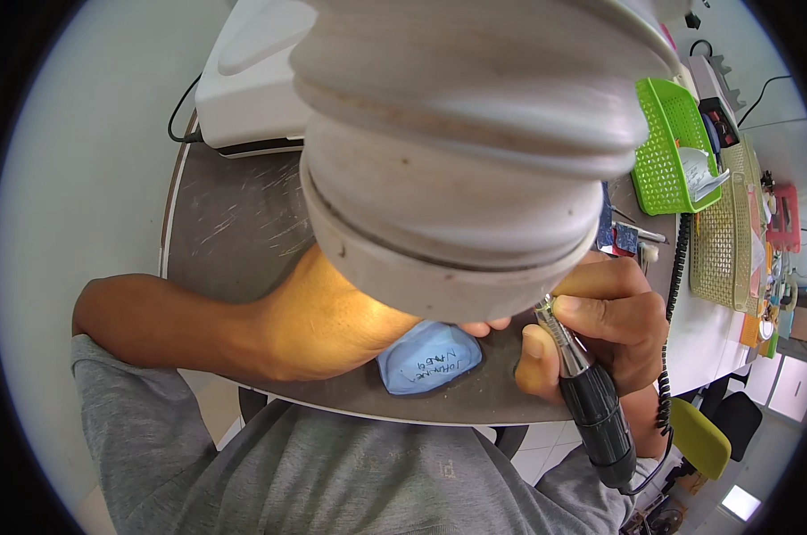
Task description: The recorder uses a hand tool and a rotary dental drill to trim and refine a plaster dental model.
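My right hand [613, 325] grips a rotary handpiece [591, 397] with a metal nose and a black body, its tip pointing up and left under a wide grey corrugated hose [457, 116]. My left hand [336, 312] is closed around a light blue plaster cast [428, 358] with handwriting on its flat face. The hose hides most of the left fingers and the cast's far side; only a few fingertips show past the cast. Whether the handpiece tip touches the cast cannot be seen.
A white machine [252, 80] stands at the far left of the dark tabletop [234, 205]. At the right are a green basket [666, 178], a cream basket [720, 241], small tools [644, 234] and a black coiled cord [675, 294]. A yellow-green chair [699, 439] stands beyond.
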`<act>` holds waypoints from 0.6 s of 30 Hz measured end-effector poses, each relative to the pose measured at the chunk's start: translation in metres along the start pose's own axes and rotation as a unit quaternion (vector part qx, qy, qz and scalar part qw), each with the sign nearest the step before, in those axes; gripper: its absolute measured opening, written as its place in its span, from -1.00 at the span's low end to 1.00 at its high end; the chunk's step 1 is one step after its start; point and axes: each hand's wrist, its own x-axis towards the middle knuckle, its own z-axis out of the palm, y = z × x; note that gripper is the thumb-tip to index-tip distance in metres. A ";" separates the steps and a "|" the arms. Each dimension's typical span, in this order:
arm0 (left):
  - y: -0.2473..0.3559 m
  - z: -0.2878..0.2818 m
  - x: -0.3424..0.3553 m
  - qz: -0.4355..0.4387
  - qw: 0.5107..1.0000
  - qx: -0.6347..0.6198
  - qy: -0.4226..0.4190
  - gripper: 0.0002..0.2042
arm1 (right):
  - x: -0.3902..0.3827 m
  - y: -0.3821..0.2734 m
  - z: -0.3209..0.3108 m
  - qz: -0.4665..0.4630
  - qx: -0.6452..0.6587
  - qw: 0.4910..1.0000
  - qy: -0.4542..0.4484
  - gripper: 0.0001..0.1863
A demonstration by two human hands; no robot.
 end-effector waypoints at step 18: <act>-0.002 0.000 0.004 0.030 0.999 0.003 0.025 -0.89 | 0.001 0.001 -0.010 -0.004 0.026 1.000 0.017 -0.63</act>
